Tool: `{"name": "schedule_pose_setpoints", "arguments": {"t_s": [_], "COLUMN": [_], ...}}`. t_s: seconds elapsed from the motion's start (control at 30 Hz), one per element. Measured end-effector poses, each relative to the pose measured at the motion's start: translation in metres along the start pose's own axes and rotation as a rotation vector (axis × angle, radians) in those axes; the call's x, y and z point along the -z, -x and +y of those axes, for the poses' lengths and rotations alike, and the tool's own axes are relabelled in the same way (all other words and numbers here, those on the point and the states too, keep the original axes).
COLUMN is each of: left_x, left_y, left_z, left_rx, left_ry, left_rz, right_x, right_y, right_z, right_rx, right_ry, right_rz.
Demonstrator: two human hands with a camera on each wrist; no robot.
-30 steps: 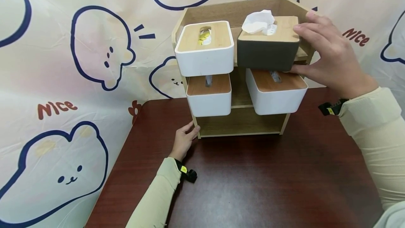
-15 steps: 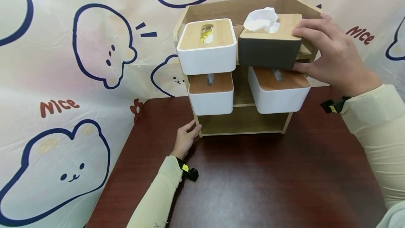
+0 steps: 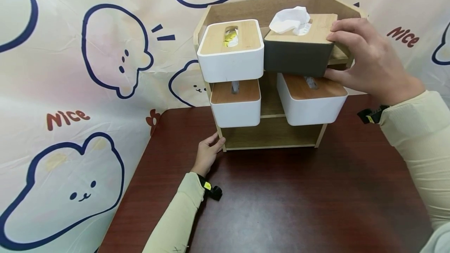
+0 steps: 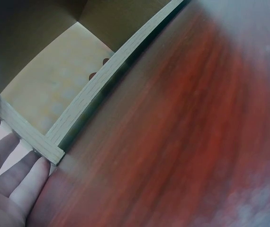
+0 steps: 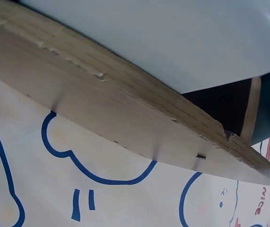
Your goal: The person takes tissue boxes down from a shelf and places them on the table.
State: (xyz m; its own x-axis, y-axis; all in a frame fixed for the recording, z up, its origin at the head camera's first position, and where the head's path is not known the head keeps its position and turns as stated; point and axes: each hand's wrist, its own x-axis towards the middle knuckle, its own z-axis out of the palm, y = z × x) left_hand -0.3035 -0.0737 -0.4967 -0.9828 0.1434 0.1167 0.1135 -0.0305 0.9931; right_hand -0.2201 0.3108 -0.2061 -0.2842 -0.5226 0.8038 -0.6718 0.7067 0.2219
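While the right hand (image 3: 374, 61) pinches the dark grey box (image 3: 299, 57), its fingertips bend over the right edge of the pale wooden lid and its thumb lies at the lower right corner. That box stands at the right of the upper level of the wooden shelf (image 3: 270, 138), its front jutting out over a lower box. White tissue (image 3: 291, 20) rises from the slot in the lid.

Low on the shelf's left side, the left hand (image 3: 206, 154) grips the upright side board near the table (image 3: 277, 206); the left wrist view shows the thumb on 1 side of the board and the fingers on the other.

Just left of the dark grey box sits the upper white box (image 3: 230, 65), with a pale lid and something yellow and white in its slot. On the level below are 2 more, both with browner lids: the lower left white box (image 3: 235, 113) and the lower right white box (image 3: 314, 109), well apart. Whether the dark grey box touches the box beneath, I cannot tell.

Behind the shelf hangs a printed backdrop (image 3: 105, 50) with blue-outlined cartoon figures. Each wrist carries a black strap, below a pale sleeve (image 3: 418, 147).
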Motion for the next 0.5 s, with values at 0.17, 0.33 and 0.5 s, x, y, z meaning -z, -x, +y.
{"name": "schedule_pose_setpoints", "arguments": {"t_s": [0.17,0.33,0.5], "left_x": [0.0000,-0.0004,-0.0006], "left_y": [-0.0010,0.0000,0.0007], "left_z": [-0.0013,-0.0003,0.0007], "left_rx": [-0.015,-0.007,-0.002], "left_ry": [-0.001,-0.001,-0.002], "left_rz": [0.000,-0.001,0.003], "right_x": [-0.0013,-0.0039,-0.0064], "right_y": [-0.0002,-0.0016,-0.0013], "right_z": [-0.0001,-0.0036,-0.0053], "right_rx": [0.019,0.025,0.031], "right_ry": [-0.024,-0.046,-0.055], "right_rz": [0.025,0.060,0.092]}}
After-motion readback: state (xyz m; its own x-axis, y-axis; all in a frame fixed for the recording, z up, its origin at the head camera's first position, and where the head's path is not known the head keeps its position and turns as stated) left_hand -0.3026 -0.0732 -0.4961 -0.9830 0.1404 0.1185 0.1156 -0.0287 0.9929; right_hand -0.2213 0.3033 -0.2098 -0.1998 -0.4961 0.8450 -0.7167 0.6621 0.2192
